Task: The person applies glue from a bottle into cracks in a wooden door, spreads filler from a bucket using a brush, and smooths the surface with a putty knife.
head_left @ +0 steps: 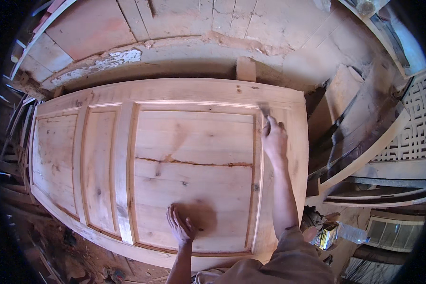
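A large pale wooden panelled door point(194, 137) lies in front of me, its recessed panels framed by mouldings. My left hand point(181, 226) rests flat with fingers stretched on the lower part of the biggest panel, holding nothing. Near that panel's far right corner, my right hand point(275, 137) is closed around a small brush point(264, 109). The brush's dark, blurred head meets the moulding there, and the fingers hide most of its handle. A long crack point(194, 162) crosses the big panel, and several dark knots mark the wood.
Behind the door stands a dusty wall point(175, 52) with a wooden block point(245, 69) between. Curved boards point(369, 165) and a white lattice panel point(407, 128) lean at the right. A clear plastic bottle point(352, 233) and a yellow box point(328, 235) lie close to my right arm.
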{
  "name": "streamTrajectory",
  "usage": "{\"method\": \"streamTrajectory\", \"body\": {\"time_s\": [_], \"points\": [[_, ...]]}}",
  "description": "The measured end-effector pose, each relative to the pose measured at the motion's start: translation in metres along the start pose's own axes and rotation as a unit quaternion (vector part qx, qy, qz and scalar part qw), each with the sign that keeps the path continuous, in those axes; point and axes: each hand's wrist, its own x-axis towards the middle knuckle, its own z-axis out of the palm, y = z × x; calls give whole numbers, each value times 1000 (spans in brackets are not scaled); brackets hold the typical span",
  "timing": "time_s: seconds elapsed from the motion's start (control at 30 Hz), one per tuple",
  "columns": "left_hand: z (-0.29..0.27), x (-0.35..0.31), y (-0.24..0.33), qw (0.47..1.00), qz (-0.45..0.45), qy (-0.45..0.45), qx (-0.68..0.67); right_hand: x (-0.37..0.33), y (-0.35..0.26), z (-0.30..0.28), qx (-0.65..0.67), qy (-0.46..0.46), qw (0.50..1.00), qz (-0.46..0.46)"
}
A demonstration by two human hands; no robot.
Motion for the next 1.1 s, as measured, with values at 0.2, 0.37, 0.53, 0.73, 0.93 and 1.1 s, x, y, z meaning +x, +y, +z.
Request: {"method": "streamTrajectory", "body": {"time_s": [0.2, 0.37, 0.53, 0.73, 0.93, 1.1], "points": [[-5, 4, 6, 1000, 4, -5, -6, 74, 0, 46, -7, 41, 999, 6], [-1, 5, 3, 1000, -1, -5, -21, 154, 6, 8, 41, 94, 995, 3], [-3, -4, -2, 1000, -19, 3, -12, 19, -19, -1, -16, -49, 999, -5], [-1, -1, -4, 1000, -11, -20, -3, 62, -13, 59, -22, 42, 998, -36], [-2, -3, -5, 1000, -14, -13, -6, 113, -38, 31, 36, 24, 997, -70], [-4, -2, -5, 999, -25, -37, -17, -8, -64, 39, 10, -44, 999, -20]]}}
